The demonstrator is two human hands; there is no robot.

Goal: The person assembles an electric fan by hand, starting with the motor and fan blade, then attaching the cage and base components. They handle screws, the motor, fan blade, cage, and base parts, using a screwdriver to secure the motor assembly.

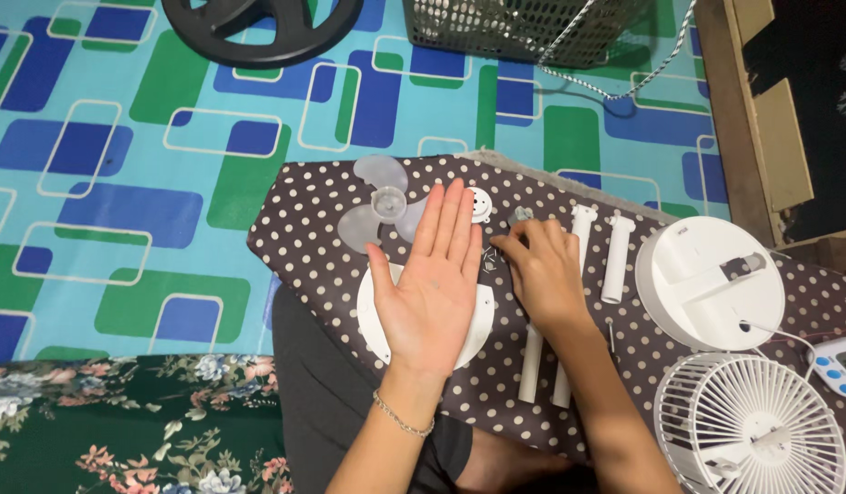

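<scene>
On a brown cloth with white polka dots [313,229], spread over a floor mat patterned in blue and green rectangles [121,183], lie the parts of a small white fan taken apart. The left hand [434,279] is held flat and open, palm up, fingers together and straight, above a round white disc [373,316] that lies near the middle of the cloth; a thin chain bracelet [400,421] circles its wrist. Just beyond its fingertips, toward the far edge of the cloth, rests a translucent fan blade [373,210]. The right hand [544,270] lies palm down just beside the left, its fingers curled and pinching at some small screws [490,261] on the cloth between the two hands; whether it actually holds one cannot be told. Under and past the right hand lie several white tubes [615,256], side by side. Toward the right edge of the cloth sits the round white fan base [706,284], and near the right front corner the white fan grille [752,425].
</scene>
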